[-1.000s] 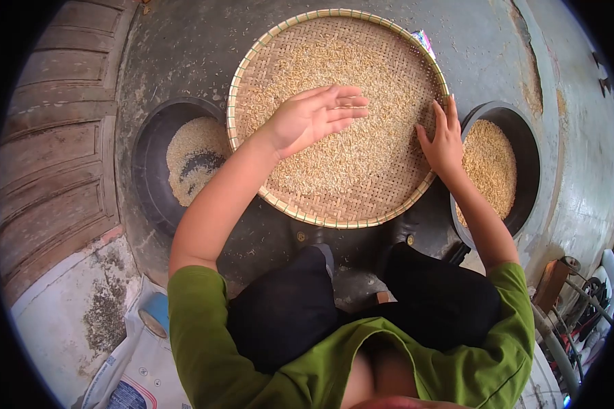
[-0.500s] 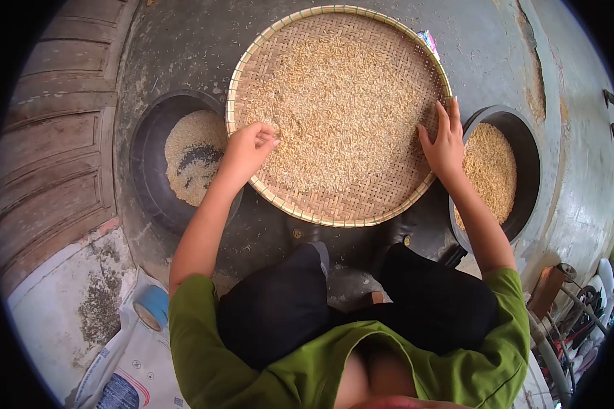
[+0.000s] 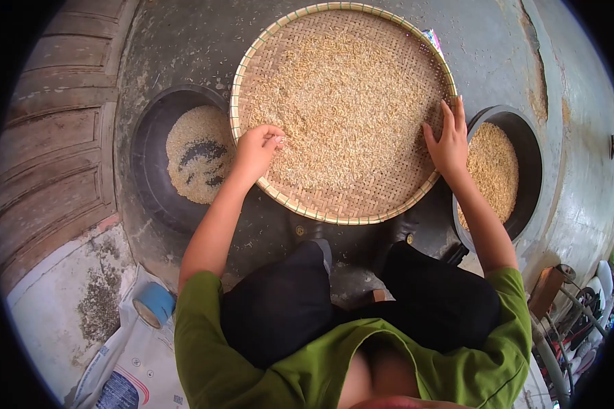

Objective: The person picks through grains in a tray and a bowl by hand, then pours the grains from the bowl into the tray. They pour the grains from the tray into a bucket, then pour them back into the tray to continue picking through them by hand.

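Observation:
A round woven bamboo tray [image 3: 334, 219] lies on the concrete floor, spread with unhusked rice grain [image 3: 348, 102]. My left hand [image 3: 256, 150] is at the tray's near left rim, fingers curled and pinched together over the grain; what is inside the pinch is too small to see. My right hand [image 3: 449, 140] rests flat on the tray's right edge with its fingers spread. A black bowl [image 3: 147, 184] with pale grain and dark bits sits left of the tray. Partly under the tray's right rim is a second black bowl [image 3: 525, 136] holding golden grain.
I squat with my knees just behind the tray. A blue tape roll [image 3: 153, 305] lies on a printed sack [image 3: 126, 382] at the lower left. A wooden door [image 3: 54, 136] lies along the left side. Metal and wooden gear [image 3: 573, 300] stands at the lower right.
My left hand went from palm-up over the tray's middle to its near left rim and closed into a pinch. My right hand stayed on the right rim.

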A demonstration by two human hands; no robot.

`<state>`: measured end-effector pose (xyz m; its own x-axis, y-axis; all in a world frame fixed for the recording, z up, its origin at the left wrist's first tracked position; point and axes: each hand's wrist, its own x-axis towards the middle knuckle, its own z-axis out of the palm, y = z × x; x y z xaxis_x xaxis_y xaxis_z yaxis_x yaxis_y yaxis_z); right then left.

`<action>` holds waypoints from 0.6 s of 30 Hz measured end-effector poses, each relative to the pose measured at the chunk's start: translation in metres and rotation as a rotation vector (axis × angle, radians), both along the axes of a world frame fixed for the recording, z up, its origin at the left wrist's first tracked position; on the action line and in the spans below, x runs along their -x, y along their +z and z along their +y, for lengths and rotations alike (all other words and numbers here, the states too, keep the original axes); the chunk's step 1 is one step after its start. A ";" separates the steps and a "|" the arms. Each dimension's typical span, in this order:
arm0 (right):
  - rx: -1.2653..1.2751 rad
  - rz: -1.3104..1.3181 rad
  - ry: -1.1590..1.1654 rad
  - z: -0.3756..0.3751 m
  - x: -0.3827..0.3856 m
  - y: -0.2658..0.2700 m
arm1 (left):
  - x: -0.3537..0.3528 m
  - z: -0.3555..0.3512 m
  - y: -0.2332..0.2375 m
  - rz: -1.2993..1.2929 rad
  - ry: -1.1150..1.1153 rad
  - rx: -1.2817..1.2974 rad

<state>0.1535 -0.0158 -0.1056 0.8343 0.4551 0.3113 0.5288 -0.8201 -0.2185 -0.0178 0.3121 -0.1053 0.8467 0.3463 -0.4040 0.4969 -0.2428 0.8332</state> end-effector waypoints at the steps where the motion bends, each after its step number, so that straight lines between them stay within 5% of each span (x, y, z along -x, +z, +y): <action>1: 0.003 -0.003 0.000 0.000 0.000 0.000 | 0.000 0.003 -0.001 0.001 -0.003 -0.001; 9: 0.001 0.009 -0.003 0.000 0.001 0.002 | 0.000 0.007 0.019 0.000 0.169 0.596; 18: 0.004 -0.008 0.001 -0.001 0.000 0.002 | -0.035 -0.001 0.022 -0.002 0.249 0.912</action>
